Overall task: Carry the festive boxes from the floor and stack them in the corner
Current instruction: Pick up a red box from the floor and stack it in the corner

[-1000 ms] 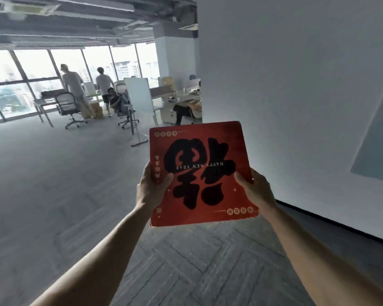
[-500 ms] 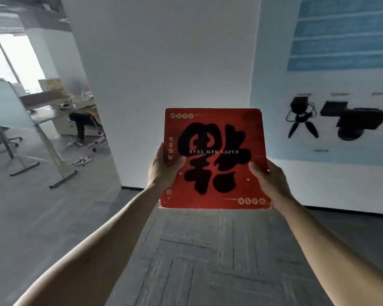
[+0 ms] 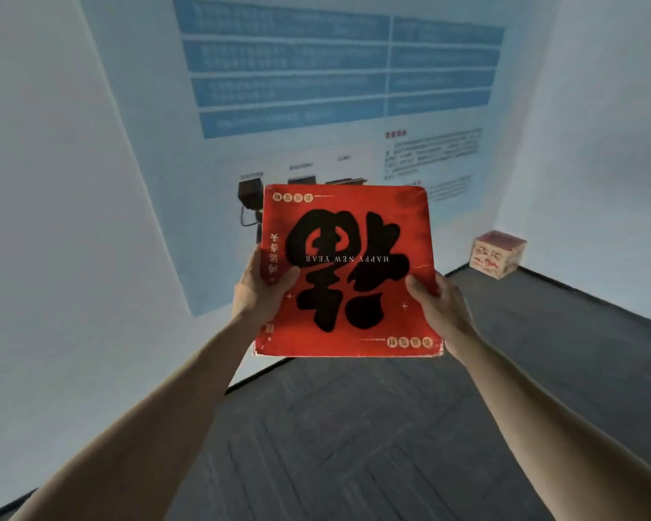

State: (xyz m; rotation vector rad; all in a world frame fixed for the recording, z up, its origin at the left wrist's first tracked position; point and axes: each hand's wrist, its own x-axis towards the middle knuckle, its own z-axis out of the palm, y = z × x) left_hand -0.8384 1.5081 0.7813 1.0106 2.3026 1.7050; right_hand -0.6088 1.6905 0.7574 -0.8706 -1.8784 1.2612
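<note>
My left hand [image 3: 258, 291] grips left edge of flat red square box [image 3: 348, 272], thumb on top. My right hand [image 3: 438, 310] grips right edge. Box held in air between hands, black print inverted. Pale red-patterned cube box [image 3: 498, 253] sits on grey carpet floor [image 3: 354, 445] in corner, beyond right hand, well apart.

A flat red box [image 3: 346, 272] is held up; a pale patterned box [image 3: 498, 253] sits in the corner.

1. Square red cardboard box [image 3: 348, 272], frame centre: smooth printed face with a slight sheen, scuffed pale along its bottom edge.
2. Dark grey carpet floor [image 3: 354, 445], lower frame: matt, ribbed weave.
3. Pale blue wall poster [image 3: 279, 69], top: smooth, matt.
</note>
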